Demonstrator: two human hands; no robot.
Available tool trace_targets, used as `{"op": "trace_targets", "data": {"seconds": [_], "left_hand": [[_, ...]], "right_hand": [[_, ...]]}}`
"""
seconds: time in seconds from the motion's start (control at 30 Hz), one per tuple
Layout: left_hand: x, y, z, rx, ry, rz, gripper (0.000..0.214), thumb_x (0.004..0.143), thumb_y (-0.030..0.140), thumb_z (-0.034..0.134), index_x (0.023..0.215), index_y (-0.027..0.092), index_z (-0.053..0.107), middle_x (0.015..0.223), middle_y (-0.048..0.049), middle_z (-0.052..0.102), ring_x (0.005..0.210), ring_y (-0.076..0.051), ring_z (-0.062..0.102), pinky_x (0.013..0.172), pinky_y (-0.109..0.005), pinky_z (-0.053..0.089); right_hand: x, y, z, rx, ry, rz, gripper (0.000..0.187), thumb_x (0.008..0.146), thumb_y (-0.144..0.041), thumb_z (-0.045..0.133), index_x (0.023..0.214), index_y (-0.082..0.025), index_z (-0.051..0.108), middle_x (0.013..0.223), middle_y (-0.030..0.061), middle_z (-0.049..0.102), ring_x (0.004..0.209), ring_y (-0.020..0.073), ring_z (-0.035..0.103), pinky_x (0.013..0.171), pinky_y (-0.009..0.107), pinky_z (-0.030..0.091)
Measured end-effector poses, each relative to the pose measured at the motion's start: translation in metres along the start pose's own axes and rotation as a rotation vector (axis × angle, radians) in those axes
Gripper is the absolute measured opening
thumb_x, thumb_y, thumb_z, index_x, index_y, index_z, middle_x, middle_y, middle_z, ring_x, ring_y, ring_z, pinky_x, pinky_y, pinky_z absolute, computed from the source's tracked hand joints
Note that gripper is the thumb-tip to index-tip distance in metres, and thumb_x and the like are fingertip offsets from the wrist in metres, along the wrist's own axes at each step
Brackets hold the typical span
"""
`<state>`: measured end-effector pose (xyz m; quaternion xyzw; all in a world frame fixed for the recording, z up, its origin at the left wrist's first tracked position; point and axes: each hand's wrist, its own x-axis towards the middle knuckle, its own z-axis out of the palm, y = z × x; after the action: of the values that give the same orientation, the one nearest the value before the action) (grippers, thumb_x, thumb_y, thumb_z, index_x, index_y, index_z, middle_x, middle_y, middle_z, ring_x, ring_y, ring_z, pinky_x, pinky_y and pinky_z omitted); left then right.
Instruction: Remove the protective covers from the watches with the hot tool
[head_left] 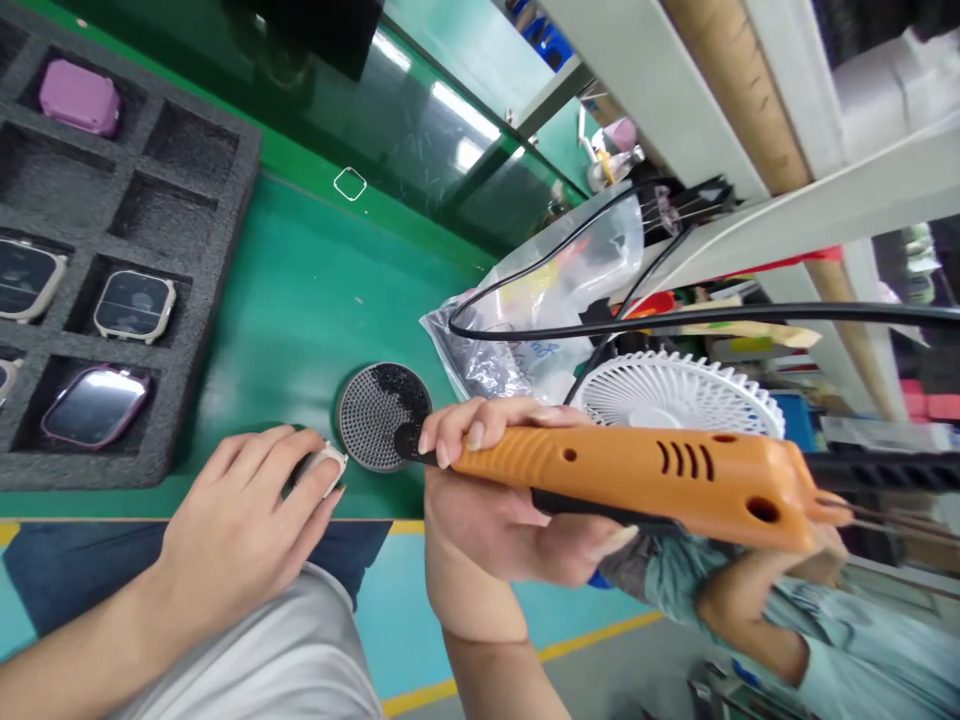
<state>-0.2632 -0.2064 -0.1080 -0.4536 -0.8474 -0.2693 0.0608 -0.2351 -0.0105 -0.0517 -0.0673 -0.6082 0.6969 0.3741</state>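
Note:
My left hand (pixel 240 510) is shut on a small cream-coloured object (pixel 324 468), probably a watch case, which is partly hidden by my fingers. My right hand (pixel 499 490) grips an orange handheld electric tool (pixel 645 475) with vent slots and a black underside. The tool's dark tip (pixel 411 443) reaches over a round perforated disc (pixel 382 417), whose surface is partly covered in black. That disc lies on the green mat (pixel 315 290), between my hands. The tip seems close to the disc, but I cannot tell whether they touch.
A black foam tray (pixel 187 150) holds several smartwatches (pixel 133 305) and a pink watch case (pixel 79 97). Behind the disc are a plastic bag (pixel 525 320), black cable (pixel 675 318) and a white fan (pixel 675 395). A co-worker's arm (pixel 757 610) shows at lower right.

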Motion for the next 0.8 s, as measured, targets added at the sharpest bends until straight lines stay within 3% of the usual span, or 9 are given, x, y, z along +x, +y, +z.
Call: {"op": "trace_targets", "data": {"seconds": [0.23, 0.4, 0.53, 0.8], "left_hand": [[-0.003, -0.001, 0.0, -0.057, -0.024, 0.016, 0.021, 0.1, 0.023, 0.063, 0.12, 0.019, 0.069, 0.133, -0.0078, 0.07, 0.115, -0.029, 0.064, 0.093, -0.046, 0.045], [-0.003, -0.001, -0.002, -0.061, -0.039, 0.009, 0.025, 0.101, 0.031, 0.064, 0.125, 0.024, 0.071, 0.13, -0.0064, 0.072, 0.111, -0.028, 0.066, 0.091, -0.045, 0.046], [-0.005, -0.004, -0.002, -0.104, -0.007, 0.021, 0.026, 0.099, 0.023, 0.066, 0.123, 0.027, 0.073, 0.128, -0.0051, 0.073, 0.111, -0.027, 0.066, 0.092, -0.044, 0.046], [-0.008, -0.006, -0.002, -0.161, -0.032, 0.025, 0.021, 0.101, 0.023, 0.062, 0.117, 0.027, 0.075, 0.136, 0.002, 0.072, 0.114, -0.026, 0.062, 0.093, -0.046, 0.044]], "right_hand": [[-0.001, 0.0, 0.001, 0.001, -0.012, 0.012, 0.045, 0.087, -0.069, 0.055, 0.11, -0.03, 0.061, 0.081, -0.0039, 0.053, 0.056, 0.0135, 0.053, 0.051, 0.034, 0.048], [-0.006, -0.027, 0.004, -0.041, -0.024, 0.112, 0.041, 0.09, -0.065, 0.059, 0.11, -0.029, 0.063, 0.084, -0.0027, 0.057, 0.064, 0.0164, 0.059, 0.059, 0.039, 0.051], [-0.014, -0.042, 0.013, -0.075, -0.015, 0.144, 0.043, 0.094, -0.066, 0.059, 0.115, -0.028, 0.062, 0.085, -0.0022, 0.06, 0.066, 0.0175, 0.061, 0.061, 0.041, 0.054], [-0.024, -0.031, 0.026, -0.058, -0.067, 0.173, 0.044, 0.095, -0.066, 0.058, 0.117, -0.028, 0.059, 0.085, -0.0024, 0.06, 0.065, 0.0165, 0.061, 0.06, 0.041, 0.054]]}}
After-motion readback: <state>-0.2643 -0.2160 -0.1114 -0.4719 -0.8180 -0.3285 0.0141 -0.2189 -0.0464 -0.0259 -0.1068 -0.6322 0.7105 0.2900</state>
